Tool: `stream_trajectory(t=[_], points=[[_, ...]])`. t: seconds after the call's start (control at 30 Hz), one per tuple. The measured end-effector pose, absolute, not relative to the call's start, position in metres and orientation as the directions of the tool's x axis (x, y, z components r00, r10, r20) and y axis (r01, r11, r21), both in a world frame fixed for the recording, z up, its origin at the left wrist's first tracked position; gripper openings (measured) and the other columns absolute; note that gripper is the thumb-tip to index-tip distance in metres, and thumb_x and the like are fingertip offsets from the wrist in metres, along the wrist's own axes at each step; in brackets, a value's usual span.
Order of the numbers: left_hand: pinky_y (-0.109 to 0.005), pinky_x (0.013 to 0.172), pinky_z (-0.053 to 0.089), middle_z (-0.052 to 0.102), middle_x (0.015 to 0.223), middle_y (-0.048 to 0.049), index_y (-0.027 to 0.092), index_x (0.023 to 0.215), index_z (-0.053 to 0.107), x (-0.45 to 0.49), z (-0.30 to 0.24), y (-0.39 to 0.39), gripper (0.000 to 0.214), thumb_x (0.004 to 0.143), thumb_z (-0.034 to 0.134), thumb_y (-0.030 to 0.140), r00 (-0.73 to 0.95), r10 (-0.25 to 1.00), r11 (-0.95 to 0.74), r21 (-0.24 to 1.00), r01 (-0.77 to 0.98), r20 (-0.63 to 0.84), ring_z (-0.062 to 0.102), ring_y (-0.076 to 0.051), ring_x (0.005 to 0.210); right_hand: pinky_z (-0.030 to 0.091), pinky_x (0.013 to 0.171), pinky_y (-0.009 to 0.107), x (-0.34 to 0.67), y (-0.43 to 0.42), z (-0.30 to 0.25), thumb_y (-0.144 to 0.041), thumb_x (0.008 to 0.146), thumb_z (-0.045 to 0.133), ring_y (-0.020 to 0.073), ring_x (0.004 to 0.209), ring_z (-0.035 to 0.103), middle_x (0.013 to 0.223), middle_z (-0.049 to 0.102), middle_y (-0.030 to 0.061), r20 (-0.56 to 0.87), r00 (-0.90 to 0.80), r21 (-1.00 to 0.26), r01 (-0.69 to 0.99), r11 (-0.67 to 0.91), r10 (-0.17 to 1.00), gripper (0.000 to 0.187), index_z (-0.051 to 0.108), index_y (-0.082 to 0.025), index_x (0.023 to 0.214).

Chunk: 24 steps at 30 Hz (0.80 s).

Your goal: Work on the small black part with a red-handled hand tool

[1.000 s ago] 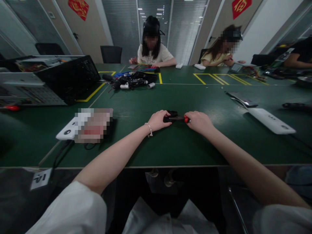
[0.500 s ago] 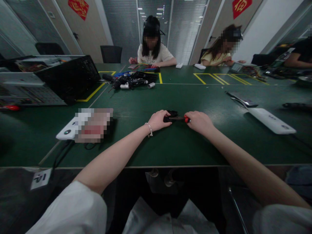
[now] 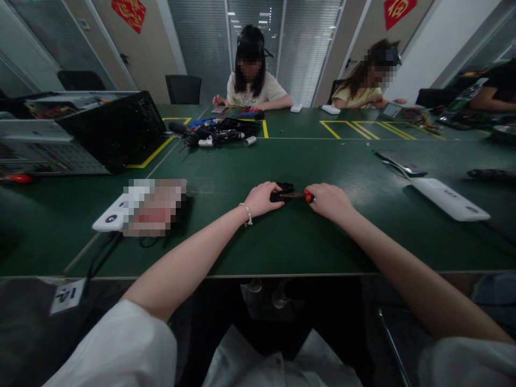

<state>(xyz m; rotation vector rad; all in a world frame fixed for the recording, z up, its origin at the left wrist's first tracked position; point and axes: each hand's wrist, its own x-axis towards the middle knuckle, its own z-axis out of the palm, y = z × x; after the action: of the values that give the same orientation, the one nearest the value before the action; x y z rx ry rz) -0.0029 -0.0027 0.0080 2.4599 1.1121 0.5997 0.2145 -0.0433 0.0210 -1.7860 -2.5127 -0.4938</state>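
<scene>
My left hand [image 3: 261,199], with a bracelet at the wrist, is closed on a small black piece [image 3: 277,196] just above the green table; its exact kind cannot be made out. My right hand [image 3: 331,199] is closed round the red handle of what look like pliers [image 3: 298,196]. Their narrow metal end points left and meets the black piece at my left fingertips. Whether the jaws are apart is too small to tell. More black material [image 3: 285,187] shows just behind my left fingers.
A white power bank [image 3: 121,207] lies at left, beside a blurred-out patch; another white power bank [image 3: 450,200] is at right. An opened computer case [image 3: 113,131] stands far left. Black cables [image 3: 220,133] are heaped beyond my hands. People sit across the green table [image 3: 282,242].
</scene>
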Motion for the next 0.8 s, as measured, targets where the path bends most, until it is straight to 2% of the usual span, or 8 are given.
stream_trajectory(t=[0.8], points=[[-0.034,0.077,0.046,0.060,0.099,-0.0055,0.018,0.095,0.057,-0.0028,0.0067,-0.0020,0.030,0.072,0.062,0.035,0.592,0.773,-0.617,0.488,0.617,0.230,0.056,-0.021,0.093,0.038,0.062,0.029,0.2121,-0.0415,0.0200,-0.022,0.076,0.046,0.0197,0.078,0.057,0.091,0.065,0.0078,0.196,-0.346,0.255,0.921,0.293,0.917,0.022,0.059,-0.017,0.094]])
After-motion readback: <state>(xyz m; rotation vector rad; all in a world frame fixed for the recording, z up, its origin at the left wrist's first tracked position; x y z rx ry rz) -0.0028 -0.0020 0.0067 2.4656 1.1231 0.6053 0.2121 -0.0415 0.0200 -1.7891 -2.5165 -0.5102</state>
